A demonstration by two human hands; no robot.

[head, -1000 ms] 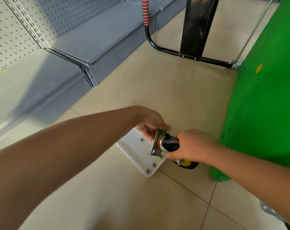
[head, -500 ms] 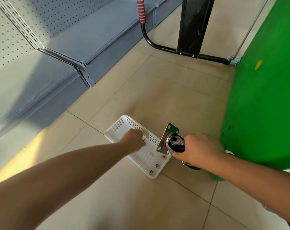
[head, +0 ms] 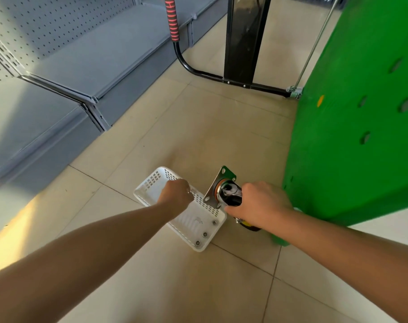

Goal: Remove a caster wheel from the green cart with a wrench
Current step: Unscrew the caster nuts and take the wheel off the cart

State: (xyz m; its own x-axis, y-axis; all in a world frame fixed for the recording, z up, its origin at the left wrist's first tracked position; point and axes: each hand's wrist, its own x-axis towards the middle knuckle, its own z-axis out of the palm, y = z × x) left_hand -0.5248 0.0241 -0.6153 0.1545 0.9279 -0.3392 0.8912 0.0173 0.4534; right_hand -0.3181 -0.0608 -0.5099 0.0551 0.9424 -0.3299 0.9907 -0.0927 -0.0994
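Both forearms point(head: 105, 248) are bare, with no sleeves visible.

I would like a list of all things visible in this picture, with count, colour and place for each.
caster wheel: one, black with silver plate, held above the floor beside the basket
basket: one, white, on the floor
nuts: three, silver, in the basket's near end
green cart: one, at right, tipped up
cart handle: one, black, on the floor behind
shelving: grey, at left
left hand: over the basket
right hand: grips the caster wheel

Tiled floor point(head: 175, 287); on it a white basket point(head: 151, 183); green cart point(head: 361, 113) stands beside; black frame point(head: 221, 78) behind.
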